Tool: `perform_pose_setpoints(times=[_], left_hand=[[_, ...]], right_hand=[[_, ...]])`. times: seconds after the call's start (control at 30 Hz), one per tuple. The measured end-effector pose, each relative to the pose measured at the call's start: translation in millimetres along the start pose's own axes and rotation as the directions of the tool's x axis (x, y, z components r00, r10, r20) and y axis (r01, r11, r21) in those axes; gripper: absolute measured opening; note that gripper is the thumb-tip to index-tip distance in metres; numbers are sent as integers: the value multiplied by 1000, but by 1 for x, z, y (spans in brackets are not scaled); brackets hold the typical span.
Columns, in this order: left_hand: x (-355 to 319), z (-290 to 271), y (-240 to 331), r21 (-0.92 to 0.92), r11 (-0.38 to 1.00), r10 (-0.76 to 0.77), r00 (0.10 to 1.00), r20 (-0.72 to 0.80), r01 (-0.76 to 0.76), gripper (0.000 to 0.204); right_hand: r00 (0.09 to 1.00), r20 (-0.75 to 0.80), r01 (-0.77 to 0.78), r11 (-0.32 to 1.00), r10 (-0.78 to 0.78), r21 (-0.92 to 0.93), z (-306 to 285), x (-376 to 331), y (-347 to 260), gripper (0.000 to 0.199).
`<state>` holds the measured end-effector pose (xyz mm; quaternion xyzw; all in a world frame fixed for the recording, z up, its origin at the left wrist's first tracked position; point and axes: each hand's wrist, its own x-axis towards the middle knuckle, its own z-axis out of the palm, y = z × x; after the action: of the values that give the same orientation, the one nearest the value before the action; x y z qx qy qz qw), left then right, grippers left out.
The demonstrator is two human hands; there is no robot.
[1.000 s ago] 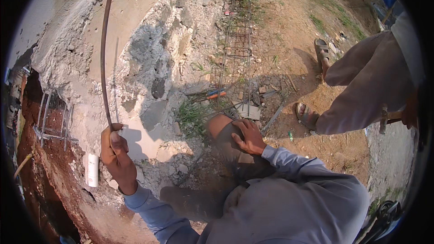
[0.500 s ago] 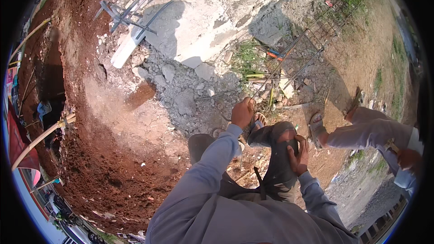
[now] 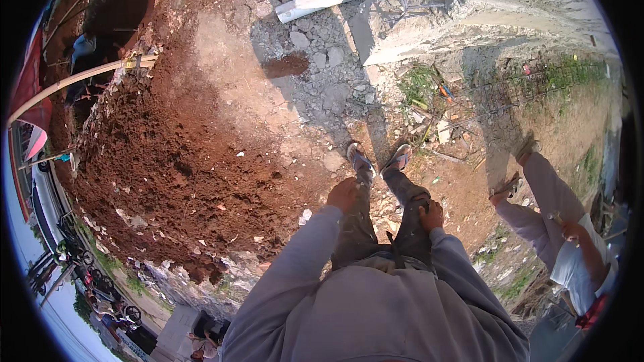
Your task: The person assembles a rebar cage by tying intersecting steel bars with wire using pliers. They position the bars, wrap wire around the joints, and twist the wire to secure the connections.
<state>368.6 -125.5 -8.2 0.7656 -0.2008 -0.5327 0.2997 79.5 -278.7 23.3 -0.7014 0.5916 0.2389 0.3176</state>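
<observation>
My left hand [image 3: 343, 195] hangs beside my left trouser leg [image 3: 355, 228], its back toward me. The fingers are mostly hidden, and no tool shows in it. My right hand [image 3: 432, 216] lies against my right trouser leg [image 3: 410, 226] near the knee, fingers partly spread, holding nothing I can see. Both feet stand on the ground in sandals, the left sandal [image 3: 361, 159] on reddish soil and the right sandal [image 3: 397, 159] beside rubble.
Loose red soil [image 3: 174, 188] spreads on the left. Ahead are broken concrete, a white pipe [image 3: 322, 2], bent steel bars [image 3: 402, 3] and a concrete block [image 3: 463, 30]. At right stands another person [image 3: 577, 248] holding a tool. A bamboo pole [image 3: 80, 87] juts in at far left.
My left hand has come back from the bar area toward my left leg. My legs are straighter now. The view has shifted, and the other person appears lower right.
</observation>
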Motion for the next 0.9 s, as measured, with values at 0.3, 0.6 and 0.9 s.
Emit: perform_pose_setpoints(times=[0.3, 0.6, 0.9], left_hand=[[-257, -227, -242, -77, 856, -418, 597, -685, 511, 46], [-97, -434, -130, -208, 978, -130, 806, -578, 8, 40], [-119, -566, -154, -477, 834, -455, 834, -312, 277, 44]], right_hand=[[959, 0, 241, 818, -283, 522, -49, 93, -157, 40], [968, 209, 167, 979, -139, -118, -16, 110, -249, 45], [887, 406, 272, 959, -218, -77, 25, 88, -510, 42]])
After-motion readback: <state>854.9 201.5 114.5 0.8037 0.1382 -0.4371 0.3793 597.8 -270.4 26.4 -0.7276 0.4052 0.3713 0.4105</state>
